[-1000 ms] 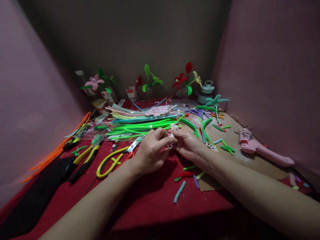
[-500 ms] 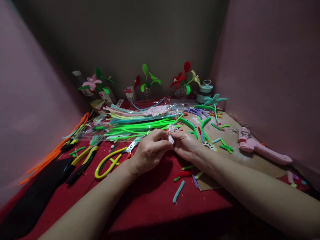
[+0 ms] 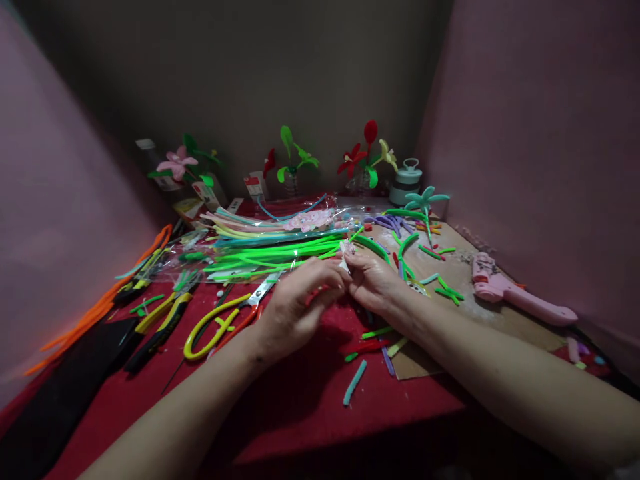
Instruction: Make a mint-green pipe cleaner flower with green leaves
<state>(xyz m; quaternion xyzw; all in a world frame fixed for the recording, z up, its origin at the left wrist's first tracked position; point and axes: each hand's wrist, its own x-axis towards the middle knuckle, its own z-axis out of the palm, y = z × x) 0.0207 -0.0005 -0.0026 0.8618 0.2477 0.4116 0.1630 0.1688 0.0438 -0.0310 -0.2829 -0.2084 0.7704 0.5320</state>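
Note:
A small white-and-pink crumpled piece (image 3: 346, 249), too small to name surely, is pinched between the thumb and fingers of my right hand (image 3: 373, 281). My left hand (image 3: 305, 297) is close beside it, its thumb apart from the bent fingers and a gap showing between them. Its fingertips reach to the right hand's fingers just below the piece; whether they touch is unclear. Behind both hands lies a bundle of bright green pipe cleaners (image 3: 270, 253). Scissors with yellow and red handles (image 3: 213, 327) rest left of my left hand.
Pliers (image 3: 163, 323) and orange pipe cleaners (image 3: 95, 310) lie at left. Pipe-cleaner flowers (image 3: 353, 157) stand along the back wall near a teal jar (image 3: 406, 183). At right, a pink-handled tool (image 3: 520, 297) and cut pieces lie on a cardboard sheet (image 3: 415, 367).
My left thumb and fingers have parted and loosened from the white-and-pink piece, which my right hand holds slightly higher. The whole view has shifted slightly.

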